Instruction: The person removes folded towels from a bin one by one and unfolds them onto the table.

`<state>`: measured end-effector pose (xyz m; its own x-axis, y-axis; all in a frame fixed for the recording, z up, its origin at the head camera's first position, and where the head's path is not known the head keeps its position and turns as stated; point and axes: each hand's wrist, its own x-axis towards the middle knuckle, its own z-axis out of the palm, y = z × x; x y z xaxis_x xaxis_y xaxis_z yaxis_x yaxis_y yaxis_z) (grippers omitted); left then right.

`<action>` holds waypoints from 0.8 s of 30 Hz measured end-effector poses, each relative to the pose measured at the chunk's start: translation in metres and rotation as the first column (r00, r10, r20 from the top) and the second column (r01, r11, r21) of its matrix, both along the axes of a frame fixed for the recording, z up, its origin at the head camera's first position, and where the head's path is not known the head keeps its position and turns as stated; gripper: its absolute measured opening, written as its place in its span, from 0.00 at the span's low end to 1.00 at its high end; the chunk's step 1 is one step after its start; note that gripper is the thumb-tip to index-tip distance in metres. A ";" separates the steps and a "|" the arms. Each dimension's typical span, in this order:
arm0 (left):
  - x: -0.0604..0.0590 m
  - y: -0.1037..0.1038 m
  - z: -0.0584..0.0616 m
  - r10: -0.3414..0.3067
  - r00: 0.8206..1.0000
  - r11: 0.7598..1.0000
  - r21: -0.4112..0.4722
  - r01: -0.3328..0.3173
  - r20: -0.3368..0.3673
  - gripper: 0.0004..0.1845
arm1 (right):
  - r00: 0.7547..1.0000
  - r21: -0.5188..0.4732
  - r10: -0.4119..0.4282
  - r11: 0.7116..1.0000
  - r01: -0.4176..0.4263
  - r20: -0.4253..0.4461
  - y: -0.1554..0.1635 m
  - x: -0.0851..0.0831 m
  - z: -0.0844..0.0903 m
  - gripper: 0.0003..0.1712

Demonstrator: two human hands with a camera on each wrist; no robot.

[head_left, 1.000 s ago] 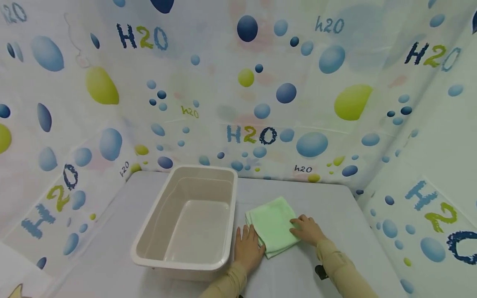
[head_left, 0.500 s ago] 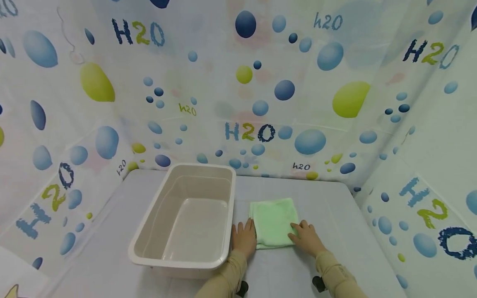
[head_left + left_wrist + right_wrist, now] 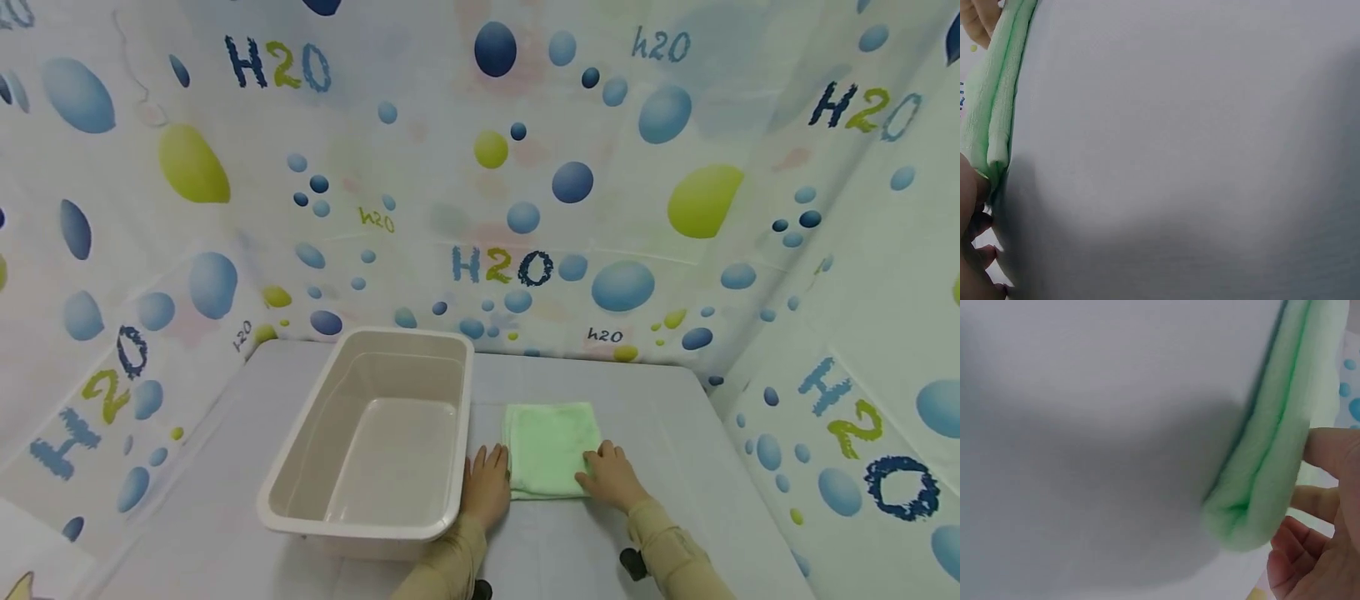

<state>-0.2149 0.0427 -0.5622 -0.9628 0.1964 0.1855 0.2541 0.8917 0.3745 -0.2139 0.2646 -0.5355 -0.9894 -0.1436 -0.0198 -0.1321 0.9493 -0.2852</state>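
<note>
A folded light-green cloth (image 3: 553, 450) lies flat on the table, its near edge facing me. My left hand (image 3: 486, 486) rests along the cloth's left edge, between it and the basin, with fingers extended forward. At the near right corner, my right hand (image 3: 613, 478) touches the cloth with thumb and finger. In the right wrist view, the right hand (image 3: 1325, 531) shows thumb and finger against the thick folded edge of the cloth (image 3: 1272, 456); the lower fingers are bent and off it. The left wrist view catches the cloth (image 3: 997, 94) and part of the left hand (image 3: 972, 250).
A deep beige basin (image 3: 467, 417) stands close to the left hand and forearm. Pale cloth covers the table (image 3: 645, 400). Behind and beside it hang sheets (image 3: 420, 167) printed with blue and green drops. A dark object (image 3: 633, 564) sits by the right wrist.
The cloth has turned from a slanted position to lie square to the table, mostly in the first half second. Both hands have stayed at its sides, the left shifting slightly toward the basin.
</note>
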 end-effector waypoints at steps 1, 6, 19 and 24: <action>0.001 -0.001 -0.001 -0.005 1.000 1.000 0.020 0.005 -0.004 0.20 | 1.000 -0.002 0.006 1.000 -0.006 -0.005 -0.002 -0.003 0.002 0.26; 0.004 -0.007 -0.004 -0.044 0.998 0.997 0.064 0.046 -0.038 0.18 | 0.995 -0.118 0.088 0.990 -0.081 0.053 -0.022 -0.023 0.008 0.25; 0.011 -0.016 -0.043 -0.186 0.981 0.972 0.155 0.177 0.051 0.26 | 0.956 -0.226 0.236 0.955 -0.194 0.176 -0.081 -0.069 -0.003 0.24; 0.010 -0.020 -0.049 -0.176 0.984 0.963 0.204 0.175 -0.014 0.26 | 0.951 -0.095 0.238 0.970 -0.223 0.196 -0.092 -0.078 -0.008 0.34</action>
